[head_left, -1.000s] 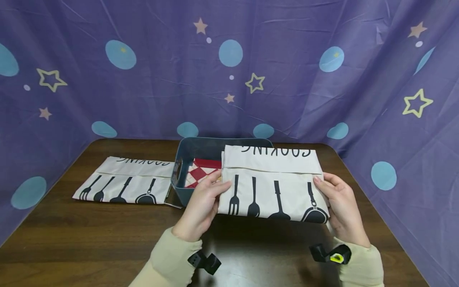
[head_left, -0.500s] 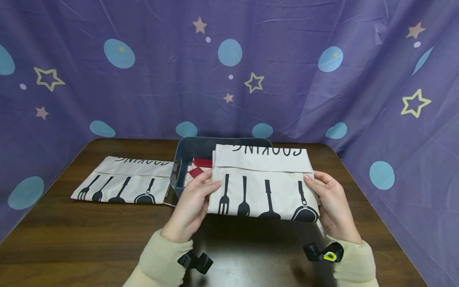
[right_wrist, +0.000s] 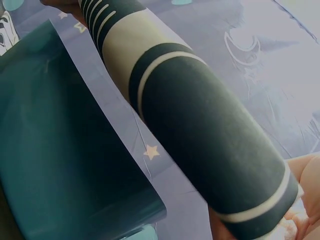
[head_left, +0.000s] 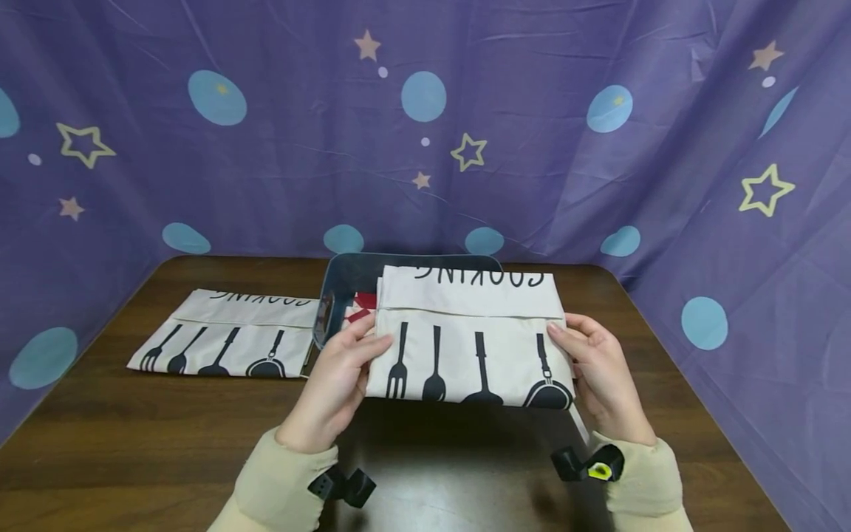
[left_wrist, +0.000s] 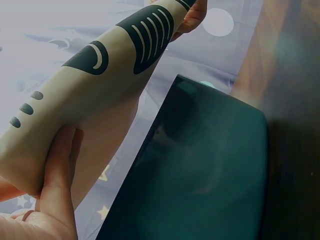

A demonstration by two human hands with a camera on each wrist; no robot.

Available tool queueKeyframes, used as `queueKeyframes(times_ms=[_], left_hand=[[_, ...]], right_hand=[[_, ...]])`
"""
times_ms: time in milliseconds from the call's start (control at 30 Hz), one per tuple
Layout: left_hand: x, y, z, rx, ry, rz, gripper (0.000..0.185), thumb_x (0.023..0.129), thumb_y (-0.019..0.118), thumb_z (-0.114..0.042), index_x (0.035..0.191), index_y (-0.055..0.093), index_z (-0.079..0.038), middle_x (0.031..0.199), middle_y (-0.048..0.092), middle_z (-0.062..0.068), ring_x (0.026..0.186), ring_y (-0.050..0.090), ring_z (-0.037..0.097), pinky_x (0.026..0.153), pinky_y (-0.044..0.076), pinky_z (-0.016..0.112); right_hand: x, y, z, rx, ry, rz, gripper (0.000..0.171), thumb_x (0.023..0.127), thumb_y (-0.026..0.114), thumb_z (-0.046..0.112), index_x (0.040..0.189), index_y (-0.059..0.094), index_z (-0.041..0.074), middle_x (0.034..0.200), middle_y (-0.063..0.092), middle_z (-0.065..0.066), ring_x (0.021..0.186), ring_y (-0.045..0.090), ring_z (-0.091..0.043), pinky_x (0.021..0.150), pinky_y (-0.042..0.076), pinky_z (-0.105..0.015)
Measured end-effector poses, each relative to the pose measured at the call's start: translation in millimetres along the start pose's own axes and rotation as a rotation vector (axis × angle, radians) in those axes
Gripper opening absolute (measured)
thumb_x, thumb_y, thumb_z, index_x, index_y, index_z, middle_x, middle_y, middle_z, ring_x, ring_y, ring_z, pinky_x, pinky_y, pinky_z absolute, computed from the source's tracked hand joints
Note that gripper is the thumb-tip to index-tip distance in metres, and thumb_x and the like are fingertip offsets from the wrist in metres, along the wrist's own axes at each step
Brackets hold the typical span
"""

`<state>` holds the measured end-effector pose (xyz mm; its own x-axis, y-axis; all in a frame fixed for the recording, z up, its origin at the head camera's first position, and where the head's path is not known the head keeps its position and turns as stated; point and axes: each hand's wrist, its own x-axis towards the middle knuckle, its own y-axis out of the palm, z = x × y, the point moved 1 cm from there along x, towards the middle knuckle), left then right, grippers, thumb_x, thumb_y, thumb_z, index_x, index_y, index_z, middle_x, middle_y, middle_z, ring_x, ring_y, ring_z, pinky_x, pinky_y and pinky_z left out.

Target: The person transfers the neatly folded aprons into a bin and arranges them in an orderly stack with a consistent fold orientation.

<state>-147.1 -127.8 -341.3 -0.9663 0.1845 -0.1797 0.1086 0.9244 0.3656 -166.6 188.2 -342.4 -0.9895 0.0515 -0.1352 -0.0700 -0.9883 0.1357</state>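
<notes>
A folded white apron (head_left: 465, 355), printed with dark kitchen utensils and an upside-down "COOKING", is held up in front of the bin. My left hand (head_left: 335, 380) grips its left edge, thumb on the front face. On the opposite edge my right hand (head_left: 601, 377) holds it the same way. A white strap hangs below the right side. From the left wrist, the apron's (left_wrist: 100, 90) bottom fold shows, with my left hand's (left_wrist: 55, 200) fingers against it. The right wrist view shows the printed pan on the apron (right_wrist: 200, 135) and part of my right hand (right_wrist: 302, 210).
A dark blue-green plastic bin (head_left: 349, 270) stands at the back, partly hidden by the held apron. Red-and-white checked cloth (head_left: 362, 301) lies inside it. Left of the bin, a matching folded apron (head_left: 226, 343) lies on the brown wooden table (head_left: 166, 443). A purple curtain hangs behind.
Both hands have carried the apron a little to the left, covering more of the checked cloth in the bin. The grip looks the same, and the view has shifted slightly.
</notes>
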Motion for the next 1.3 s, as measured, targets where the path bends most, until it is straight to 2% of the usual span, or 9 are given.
queueKeyframes(times_ms=[367,533,733,1100,1300], left_hand=[[-3.6,-9.7,-4.5,-0.008,-0.002,-0.017,0.053,0.102,0.050,-0.008,0.152,0.033,-0.004,0.138,0.055,0.011,0.105,0.067,0.005,0.089,0.056,0.024],[-4.7,-12.5,-6.1,-0.026,0.002,-0.011,0.056,0.102,0.048,-0.006,0.154,0.028,-0.004,0.146,0.048,0.014,0.109,0.065,0.004,0.091,0.055,0.023],[-4.1,-15.1,-9.0,-0.053,0.012,-0.004,0.056,0.103,0.046,-0.006,0.155,0.027,-0.006,0.152,0.042,0.011,0.113,0.063,0.004,0.093,0.054,0.023],[-2.4,-13.1,-12.9,-0.075,0.050,0.002,0.054,0.103,0.045,-0.005,0.154,0.027,-0.003,0.150,0.043,0.013,0.116,0.061,0.007,0.093,0.054,0.023],[-3.9,-14.0,-14.0,-0.087,0.064,-0.006,0.053,0.103,0.046,-0.005,0.153,0.030,-0.003,0.145,0.048,0.011,0.115,0.062,0.007,0.093,0.054,0.023]], right_hand=[[4.0,10.3,0.6,-0.002,-0.004,0.019,0.017,0.096,0.066,0.015,0.109,0.056,0.011,0.081,0.073,0.010,0.068,0.068,-0.005,0.058,0.057,-0.021],[5.9,14.2,1.1,0.000,-0.015,0.030,0.017,0.096,0.066,0.015,0.109,0.056,0.011,0.081,0.073,0.010,0.068,0.067,-0.005,0.058,0.056,-0.021],[8.1,18.8,2.9,-0.001,-0.003,0.026,0.019,0.096,0.066,0.015,0.110,0.055,0.010,0.080,0.073,0.010,0.067,0.067,-0.004,0.057,0.056,-0.021],[10.8,23.8,4.7,0.017,0.001,-0.007,0.014,0.095,0.066,0.013,0.107,0.057,0.011,0.079,0.073,0.010,0.068,0.067,-0.004,0.059,0.056,-0.021],[12.1,26.2,6.7,0.030,-0.010,0.009,0.014,0.096,0.065,0.013,0.107,0.057,0.011,0.079,0.072,0.010,0.068,0.066,-0.004,0.059,0.056,-0.020]])
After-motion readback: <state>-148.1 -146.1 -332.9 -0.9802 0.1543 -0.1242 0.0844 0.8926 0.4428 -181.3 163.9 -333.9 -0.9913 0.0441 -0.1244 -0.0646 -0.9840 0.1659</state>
